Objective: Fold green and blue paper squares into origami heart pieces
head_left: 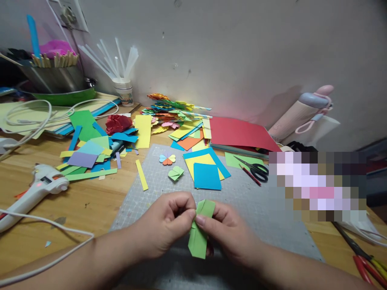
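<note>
A folded strip of light green paper (199, 239) is held up above the grey cutting mat (256, 217), standing nearly upright. My left hand (169, 221) pinches its left edge between thumb and curled fingers. On the other side, my right hand (228, 225) grips it, thumb pressed on the front and fingers behind. Beyond my hands lie a green folded paper heart shape (175, 173) and a multicoloured paper flower (167, 158). Blue square paper (207, 176) rests over yellow and blue sheets to their right.
Scissors (254, 167) and a dark red pencil (250, 175) lie at the mat's right. Paper scraps (84, 155) and a white glue gun (33, 193) with its cord are on the left. A red paper stack (238, 135) sits by the wall. Red-handled pliers (365, 266) are lower right.
</note>
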Demonstrator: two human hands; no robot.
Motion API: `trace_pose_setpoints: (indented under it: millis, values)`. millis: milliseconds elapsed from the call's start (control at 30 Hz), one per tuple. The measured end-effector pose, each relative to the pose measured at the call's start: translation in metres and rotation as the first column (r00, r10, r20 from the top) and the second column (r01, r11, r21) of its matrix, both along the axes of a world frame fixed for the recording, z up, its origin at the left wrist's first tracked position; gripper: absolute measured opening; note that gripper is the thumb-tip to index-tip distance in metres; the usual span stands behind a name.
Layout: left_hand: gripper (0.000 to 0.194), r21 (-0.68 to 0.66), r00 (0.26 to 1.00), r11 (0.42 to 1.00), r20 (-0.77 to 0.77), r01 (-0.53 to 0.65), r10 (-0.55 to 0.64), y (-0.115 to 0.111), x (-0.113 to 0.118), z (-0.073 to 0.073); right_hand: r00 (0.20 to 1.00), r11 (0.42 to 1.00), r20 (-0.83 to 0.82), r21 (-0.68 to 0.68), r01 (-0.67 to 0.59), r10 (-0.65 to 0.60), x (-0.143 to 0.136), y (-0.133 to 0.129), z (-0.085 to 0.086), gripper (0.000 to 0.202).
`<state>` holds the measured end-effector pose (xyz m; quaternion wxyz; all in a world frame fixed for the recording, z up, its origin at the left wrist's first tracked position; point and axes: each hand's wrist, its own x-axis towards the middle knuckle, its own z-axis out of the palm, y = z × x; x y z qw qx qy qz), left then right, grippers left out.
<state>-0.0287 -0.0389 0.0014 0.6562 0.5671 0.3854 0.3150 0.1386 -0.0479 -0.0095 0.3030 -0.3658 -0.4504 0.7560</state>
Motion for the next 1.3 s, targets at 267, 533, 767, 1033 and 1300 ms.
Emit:
trace_pose_setpoints:
  millis: [267,533,767,1033,1300]
  values:
    - [0.031,-0.043,0.997,0.999,0.076,-0.012,0.015,-0.001,0.001,-0.005,0.995,0.996,-0.094,-0.089,0.012,-0.02,-0.001,0.0,0.0,0.029]
    - [0.01,0.323,0.998,0.944,0.028,-0.066,0.061,0.013,-0.01,0.0,0.862,0.79,-0.489,-0.474,-0.39,0.132,0.007,0.013,0.008,0.031]
    - [0.011,0.183,0.988,0.972,-0.021,-0.148,0.154,0.015,-0.011,0.006,0.994,0.92,-0.093,-0.383,-0.089,0.057,0.007,0.013,0.002,0.054]
    - [0.013,0.087,0.979,0.983,-0.106,-0.165,0.173,0.018,-0.007,0.004,0.905,0.87,0.224,0.428,0.243,-0.363,0.011,0.013,0.009,0.015]
    - [0.01,0.142,0.974,0.978,-0.14,-0.156,0.176,0.017,-0.007,0.002,0.881,0.832,0.316,0.538,0.138,-0.351,0.01,0.013,0.006,0.015]
